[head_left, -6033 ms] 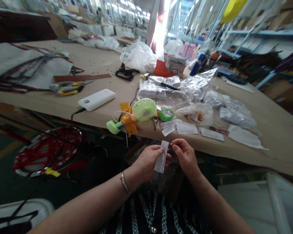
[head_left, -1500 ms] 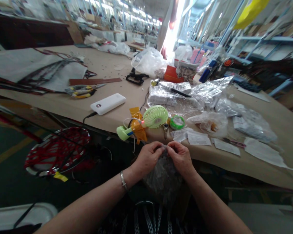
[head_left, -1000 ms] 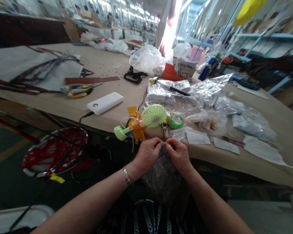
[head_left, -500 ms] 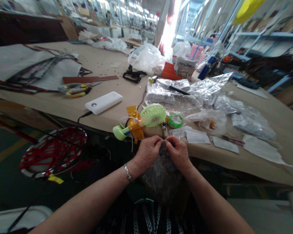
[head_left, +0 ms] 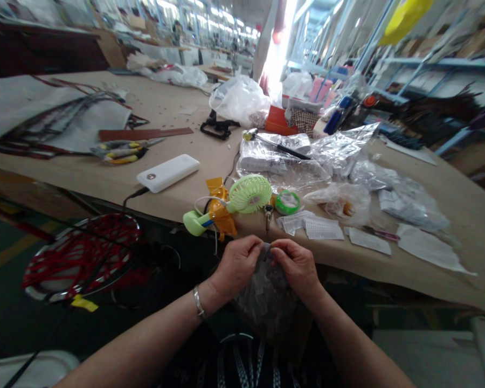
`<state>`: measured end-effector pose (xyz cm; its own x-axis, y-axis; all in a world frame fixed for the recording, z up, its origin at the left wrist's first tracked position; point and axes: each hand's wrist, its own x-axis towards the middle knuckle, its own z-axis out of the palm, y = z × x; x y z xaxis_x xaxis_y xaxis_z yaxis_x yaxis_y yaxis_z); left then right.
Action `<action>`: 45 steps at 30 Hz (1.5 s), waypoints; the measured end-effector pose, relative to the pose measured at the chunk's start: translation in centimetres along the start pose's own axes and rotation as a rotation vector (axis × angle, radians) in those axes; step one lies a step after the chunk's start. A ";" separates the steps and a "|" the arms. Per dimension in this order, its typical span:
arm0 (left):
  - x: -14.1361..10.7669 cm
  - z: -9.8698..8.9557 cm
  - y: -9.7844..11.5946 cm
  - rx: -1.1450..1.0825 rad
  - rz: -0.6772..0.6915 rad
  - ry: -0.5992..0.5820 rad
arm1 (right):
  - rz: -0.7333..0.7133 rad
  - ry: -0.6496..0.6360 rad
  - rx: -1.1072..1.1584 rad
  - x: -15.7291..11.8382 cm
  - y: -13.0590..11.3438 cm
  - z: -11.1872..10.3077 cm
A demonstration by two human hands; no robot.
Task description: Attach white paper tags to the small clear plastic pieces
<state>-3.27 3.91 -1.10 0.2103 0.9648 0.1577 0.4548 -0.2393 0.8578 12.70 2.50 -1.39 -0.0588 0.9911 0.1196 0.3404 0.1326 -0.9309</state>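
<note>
My left hand (head_left: 239, 263) is closed in a pinch just in front of the table's edge. Close beside it, my right hand (head_left: 297, 268) also pinches with thumb and forefinger. Whatever lies between the fingertips is too small and blurred to make out. Below both hands hangs a clear plastic bag (head_left: 267, 302) of pale, translucent pieces. A thin metal-tipped tool (head_left: 268, 218) sits at the table edge, pointing towards my hands but apart from them. To its left is a green handheld fan (head_left: 250, 194), bound with orange tape (head_left: 222, 213).
A green tape roll (head_left: 286, 202) and printed paper slips (head_left: 324, 228) lie right of the tool. Plastic-wrapped packs (head_left: 275, 153) carry a hammer-like tool (head_left: 281, 145). A white power bank (head_left: 168, 173) and yellow-handled pliers (head_left: 123, 153) lie left. A red-corded round seat (head_left: 83, 258) stands below.
Both hands have come down slightly, away from the metal-tipped tool towards my body. Their fingertips are a little farther apart, and the view has shifted slightly.
</note>
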 end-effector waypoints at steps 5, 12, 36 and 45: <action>-1.3 0.2 -1.8 -0.030 -0.077 -0.083 | -0.343 0.139 -0.498 0.2 0.0 -3.3; -1.9 1.1 -3.4 0.014 -0.106 -0.073 | -0.500 0.184 -1.029 1.9 1.4 -3.9; 0.4 5.3 3.8 -1.224 -0.704 -0.278 | -0.708 0.165 -0.655 -2.4 2.0 -5.6; -0.1 5.8 3.5 -0.958 -0.736 -0.285 | -0.479 0.327 -1.002 -0.2 4.8 -9.2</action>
<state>3.33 2.37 -0.96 0.4076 0.7495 -0.5216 -0.2458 0.6402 0.7278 23.00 3.06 -2.73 -0.1871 0.7730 0.6061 0.9488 0.3022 -0.0925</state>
